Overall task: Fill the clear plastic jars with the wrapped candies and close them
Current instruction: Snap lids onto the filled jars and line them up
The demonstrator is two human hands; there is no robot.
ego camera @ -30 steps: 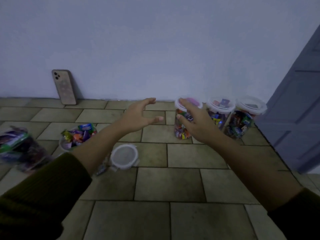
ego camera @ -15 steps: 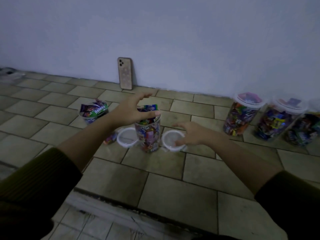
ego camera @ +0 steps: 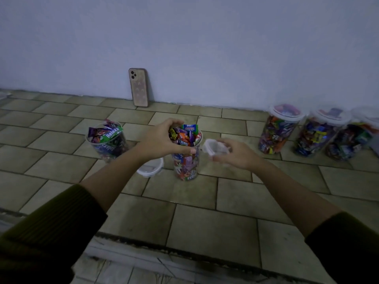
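The left hand (ego camera: 162, 140) is wrapped around the rim of the middle jar (ego camera: 185, 158), with the thumb on the near side and the fingers curled over the far side, so it is closed on this jar and keeps it steady. The jar stands upright on the floor (ego camera: 205, 222) and is full; candies (ego camera: 184, 134) rise above its mouth, and it has no lid yet.

The right hand (ego camera: 235, 154) is just to the right of the jar's rim. Its fingers pinch a clear lid (ego camera: 214, 147), which is tilted and off the floor, close to the rim but not over the mouth.

So the step in hand, as I judge it, is to close this jar. The next move asks to bring the lid level over the mouth and to press it down all around. The candies that stick up may block it, so they probably must be pushed in first, and the left hand must move its fingers from the rim.

A second lid (ego camera: 150, 169) lies on the floor just left of the jar, partly behind the left arm. Further left stands another open jar (ego camera: 107, 142), also full. Three closed jars (ego camera: 279, 128) stand in a row near the right edge of the floor by the wall (ego camera: 205, 48). A phone (ego camera: 139, 87) leans on the wall.
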